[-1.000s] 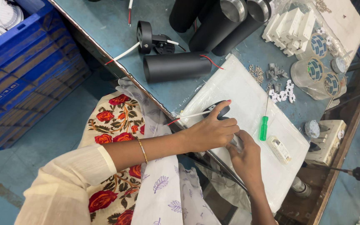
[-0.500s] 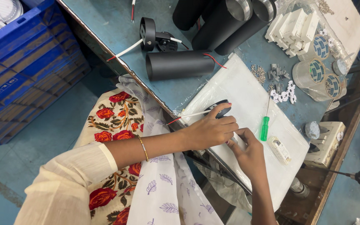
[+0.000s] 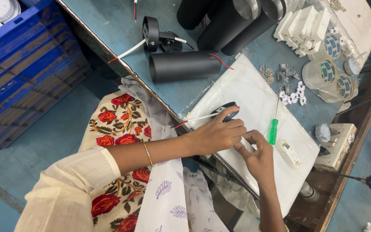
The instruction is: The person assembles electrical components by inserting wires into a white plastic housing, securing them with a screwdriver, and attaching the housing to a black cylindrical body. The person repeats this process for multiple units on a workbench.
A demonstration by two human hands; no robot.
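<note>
My left hand (image 3: 217,134) rests on the white plastic-covered board (image 3: 254,101), fingers curled over a small black round part (image 3: 226,111) with a white and red wire (image 3: 194,117) trailing off it. My right hand (image 3: 257,155) sits just right of it, thumb and fingers pinched on something small beside the left fingers; what it pinches is hidden. A green-handled screwdriver (image 3: 273,129) lies on the board right of both hands, and a small white block (image 3: 289,154) lies beyond it.
A black cylinder housing (image 3: 184,65) with red wire lies on the blue-grey table (image 3: 112,19). More black tubes (image 3: 232,19), a black bracket (image 3: 153,32), white blocks (image 3: 305,23), tape rolls (image 3: 327,71), small white and grey parts (image 3: 290,88). Blue crate (image 3: 18,68) at left.
Both hands stay on the black part at the board's near edge; the fingers have shifted only slightly. The view has drifted a little.
</note>
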